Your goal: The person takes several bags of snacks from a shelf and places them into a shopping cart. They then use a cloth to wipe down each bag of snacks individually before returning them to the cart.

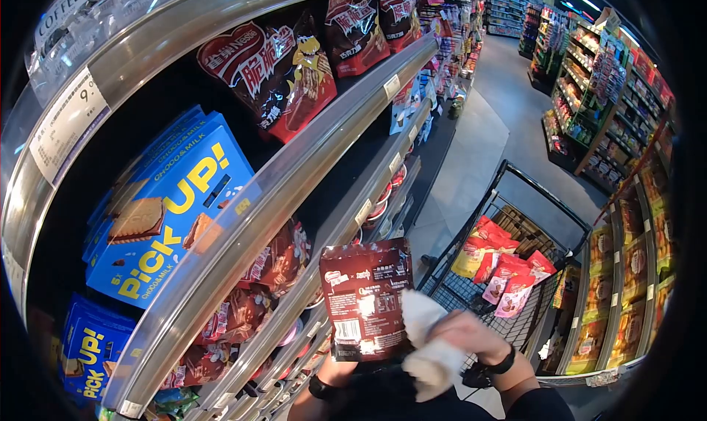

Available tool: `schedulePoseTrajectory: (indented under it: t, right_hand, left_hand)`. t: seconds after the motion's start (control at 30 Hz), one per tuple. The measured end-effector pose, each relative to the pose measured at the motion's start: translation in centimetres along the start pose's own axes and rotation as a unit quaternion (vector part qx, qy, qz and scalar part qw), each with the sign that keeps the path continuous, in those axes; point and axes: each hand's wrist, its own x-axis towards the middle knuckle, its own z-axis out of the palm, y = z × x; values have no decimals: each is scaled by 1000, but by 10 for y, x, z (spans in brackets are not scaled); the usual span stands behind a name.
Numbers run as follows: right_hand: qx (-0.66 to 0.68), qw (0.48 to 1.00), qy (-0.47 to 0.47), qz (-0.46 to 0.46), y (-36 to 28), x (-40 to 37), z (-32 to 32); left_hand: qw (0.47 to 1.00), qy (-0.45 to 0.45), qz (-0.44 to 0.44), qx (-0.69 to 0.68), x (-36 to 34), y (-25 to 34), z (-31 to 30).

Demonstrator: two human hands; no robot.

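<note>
A dark red Nestlé snack bag [368, 303] stands upright in front of me, its printed back with the barcode facing me. My left hand [340, 368] holds it from behind and below; the bag hides most of the fingers. A white cloth [434, 369] is bunched in my right hand [465, 333], which is closed and slightly blurred. The cloth's upper part lies against the right edge of the bag. Dark bands circle both wrists.
Shelves at my left carry blue Pick Up! boxes [169, 215] and red Nestlé bags [269, 75]. A black shopping cart [503, 172] with several red, yellow and pink packets [508, 277] stands ahead right. Yellow packages [630, 318] fill a right-hand shelf; the aisle floor [471, 141] runs between.
</note>
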Motion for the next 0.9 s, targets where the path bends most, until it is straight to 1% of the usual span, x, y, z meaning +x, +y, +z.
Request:
schedulePoseTrajectory:
  t: [0.03, 0.07, 0.1, 0.13, 0.17, 0.2, 0.23, 0.27, 0.3, 0.33, 0.37, 0.4, 0.43, 0.47, 0.5, 0.53, 0.6, 0.63, 0.67, 0.73, 0.8, 0.83, 0.87, 0.9]
  right_hand:
    - [-1, 1000, 3, 1, -1, -3, -3]
    - [249, 959, -75, -110, -1, -5, -6]
    - [405, 878, -163, -197, -7, 4, -4]
    - [543, 752, -281, -246, -14, 12, -2]
    - [410, 876, -153, -202, -26, 10, 2]
    - [227, 965, -55, -120, -23, 10, -4]
    - [40, 999, 1, -9, -19, 11, -9]
    - [-96, 986, 138, 16, -26, 38, 5]
    - [-166, 952, 255, -3, -10, 58, 12]
    - [-225, 931, 287, 11, -13, 70, 16]
    - [-301, 912, 278, -26, 3, 78, 12]
    - [-303, 911, 280, -27, 0, 78, 15]
    - [-436, 855, 267, -84, -2, 76, 22]
    - [-558, 780, 246, -139, -1, 73, 27]
    - [-541, 809, 197, -119, 4, 69, 31]
    - [-540, 810, 195, -117, 11, 65, 36]
    - [-550, 823, 125, -69, 27, 58, 46]
    - [-531, 837, 115, -65, 28, 56, 50]
    - [-532, 836, 116, -66, 35, 53, 50]
    - [-552, 809, -12, -201, 57, 44, 52]
    - [-415, 864, -68, -276, 60, 41, 62]
    - [-382, 854, -73, -346, 55, 40, 62]
    - [-383, 854, -71, -346, 45, 37, 58]
    - [-390, 862, -114, -302, 27, 34, 51]
  left_hand:
    - [1000, 0, -2, 1, 2, 0, 0]
    - [1000, 3, -2, 2, 4, -1, 1]
    - [1000, 4, -2, 6, 5, 1, 1]
    - [1000, 5, -3, 9, 5, 1, 1]
    - [1000, 8, -3, 11, 4, 0, 1]
    - [1000, 10, -4, 12, 3, -1, 3]
    - [1000, 16, -7, 13, 2, -3, 1]
    - [1000, 20, -12, 11, -1, -5, 2]
    - [999, 30, -20, 12, -3, -7, 2]
    - [999, 43, -32, 10, -6, -12, 1]
    - [997, 64, -44, 12, -9, -16, 0]
    - [995, 80, -57, 10, -14, -19, -1]
    - [994, 92, -63, 10, -15, -22, -1]
    - [994, 86, -64, 7, -17, -23, -4]
    - [996, 70, -62, 5, -17, -22, -5]
    - [997, 55, -59, 3, -17, -20, -5]
    - [998, 30, -57, -1, -16, -15, -4]
    - [998, 17, -55, 0, -15, -13, -4]
    - [999, 4, -52, 0, -13, -11, -3]
    - [998, -29, -50, 3, -10, -7, -1]
    - [997, -66, -49, 10, -3, 0, 1]
    - [995, -88, -49, 12, -2, 2, 1]
    - [993, -106, -57, 10, 1, 3, 2]
    - [991, -122, -59, 9, 3, 5, 3]
